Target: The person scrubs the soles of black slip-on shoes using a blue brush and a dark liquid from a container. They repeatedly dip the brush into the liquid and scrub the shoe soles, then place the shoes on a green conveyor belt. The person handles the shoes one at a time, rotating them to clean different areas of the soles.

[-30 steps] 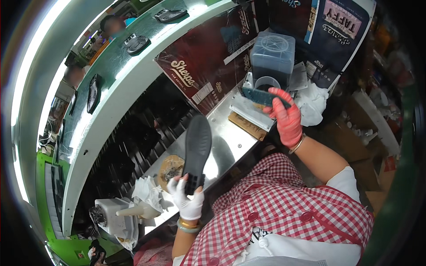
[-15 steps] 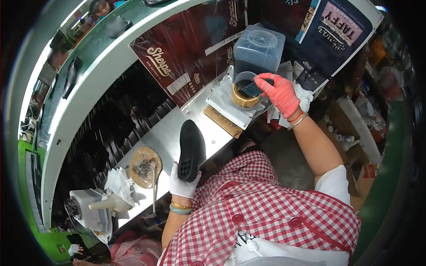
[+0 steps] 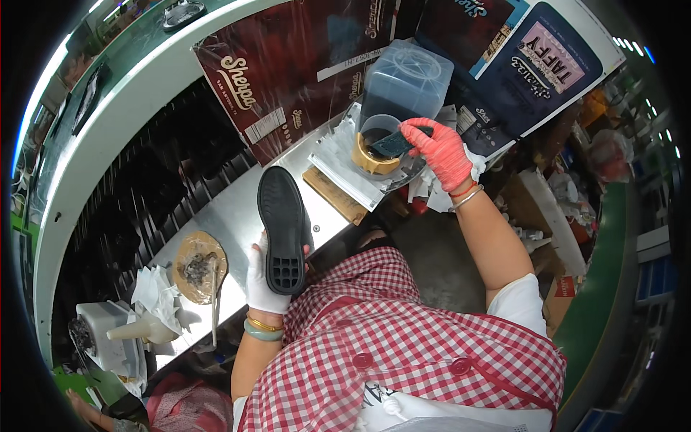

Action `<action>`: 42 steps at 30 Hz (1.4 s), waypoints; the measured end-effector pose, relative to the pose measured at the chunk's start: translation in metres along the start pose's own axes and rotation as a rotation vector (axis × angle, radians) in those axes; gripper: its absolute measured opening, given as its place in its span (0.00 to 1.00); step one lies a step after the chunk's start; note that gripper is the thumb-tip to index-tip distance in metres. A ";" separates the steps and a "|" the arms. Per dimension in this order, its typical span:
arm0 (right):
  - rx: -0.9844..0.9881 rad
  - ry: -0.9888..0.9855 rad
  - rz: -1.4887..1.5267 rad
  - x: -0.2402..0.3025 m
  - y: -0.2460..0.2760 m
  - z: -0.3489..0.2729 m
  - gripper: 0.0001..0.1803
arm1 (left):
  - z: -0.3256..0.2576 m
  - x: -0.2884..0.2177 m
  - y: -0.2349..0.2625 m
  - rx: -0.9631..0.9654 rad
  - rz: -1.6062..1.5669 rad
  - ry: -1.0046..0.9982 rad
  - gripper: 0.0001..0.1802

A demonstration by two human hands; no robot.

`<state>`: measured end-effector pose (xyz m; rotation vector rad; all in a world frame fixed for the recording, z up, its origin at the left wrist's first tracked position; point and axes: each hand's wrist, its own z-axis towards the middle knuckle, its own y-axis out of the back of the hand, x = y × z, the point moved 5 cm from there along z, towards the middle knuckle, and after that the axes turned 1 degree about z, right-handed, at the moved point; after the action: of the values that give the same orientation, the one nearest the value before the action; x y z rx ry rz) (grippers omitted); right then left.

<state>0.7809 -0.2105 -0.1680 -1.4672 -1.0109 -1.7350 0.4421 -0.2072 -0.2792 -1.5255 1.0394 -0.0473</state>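
Observation:
My left hand, in a white glove, is closed around the heel end of a black shoe sole. The sole stands tilted up over the bench, with the square grid of its heel showing. My right hand, in a pinkish-red glove, pinches a flat dark brush. The brush slants down into a clear plastic cup with tan tape around its lower part. Its bristles are hidden inside the cup, where dark liquid seems to lie.
A translucent plastic container stands behind the cup. A tan block lies in front of it on the metal bench. Toward the left are a round tan pad with a stick, and a nozzle bottle. Printed dark-red cartons line the back.
The sole has turned so its broad face shows more, and it stands more upright. The brush in my right hand now tilts down into the cup. The whole view has shifted slightly.

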 end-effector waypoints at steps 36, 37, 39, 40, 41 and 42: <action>0.342 -0.286 0.239 0.019 -0.160 -0.131 0.11 | -0.008 -0.009 -0.009 -0.010 -0.206 -0.121 0.46; 0.344 -0.289 0.239 0.019 -0.160 -0.133 0.10 | -0.008 -0.010 -0.010 -0.004 -0.219 -0.122 0.46; 0.358 -0.275 0.239 0.021 -0.161 -0.136 0.10 | -0.009 -0.011 -0.013 0.035 -0.257 -0.100 0.45; 0.372 -0.287 0.227 0.022 -0.161 -0.137 0.10 | -0.010 -0.012 -0.014 0.065 -0.285 -0.088 0.45; 0.386 -0.299 0.215 0.022 -0.161 -0.138 0.10 | -0.010 -0.013 -0.015 0.094 -0.314 -0.075 0.45; 0.386 -0.289 0.222 0.023 -0.161 -0.139 0.10 | -0.010 -0.013 -0.014 0.109 -0.327 -0.068 0.45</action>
<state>0.5709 -0.2512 -0.1802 -1.5296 -1.2009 -1.1178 0.4370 -0.2091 -0.2582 -1.5722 0.7142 -0.2749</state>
